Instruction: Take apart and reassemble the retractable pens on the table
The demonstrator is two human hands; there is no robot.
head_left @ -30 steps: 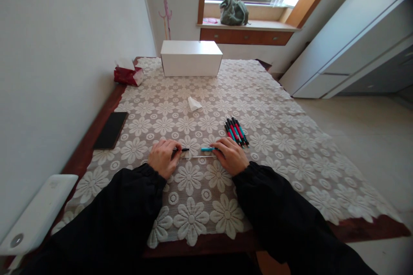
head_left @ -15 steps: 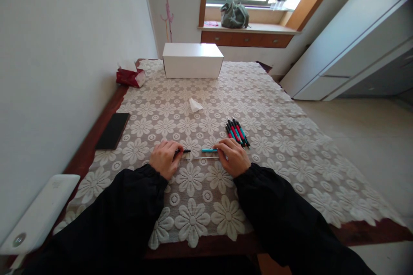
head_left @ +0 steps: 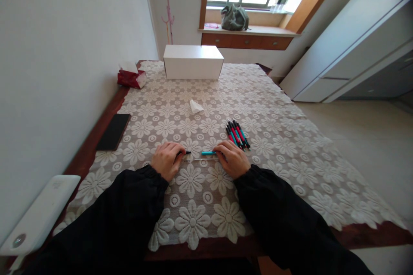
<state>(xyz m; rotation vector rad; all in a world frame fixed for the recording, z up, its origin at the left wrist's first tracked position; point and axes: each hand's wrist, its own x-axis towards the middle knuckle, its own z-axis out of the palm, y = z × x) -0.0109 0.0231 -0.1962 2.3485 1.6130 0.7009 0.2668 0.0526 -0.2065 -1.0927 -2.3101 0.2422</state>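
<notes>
My left hand (head_left: 167, 160) rests on the lace cloth, its fingers closed on a black pen part (head_left: 188, 152) whose tip pokes out to the right. Opposite it, my right hand (head_left: 232, 158) is closed on a teal pen barrel (head_left: 208, 153) that points left. A gap separates the two pieces. Just in front of them, a thin pale pen refill (head_left: 204, 159) lies on the cloth, its right end hidden by my right hand. Beyond my right hand is a bundle of several assembled pens (head_left: 238, 134), black with red or teal.
A crumpled tissue (head_left: 195, 106) lies mid-table, with a white box (head_left: 193, 68) behind it. Along the left edge are a red tissue pack (head_left: 130, 78), a dark flat tablet or phone (head_left: 113, 132) and a white device (head_left: 40, 215). Lace cloth (head_left: 192, 221) covers the table.
Both hands stay in nearly the same place, still holding the pen parts. The whole view has shifted slightly downward in the picture.
</notes>
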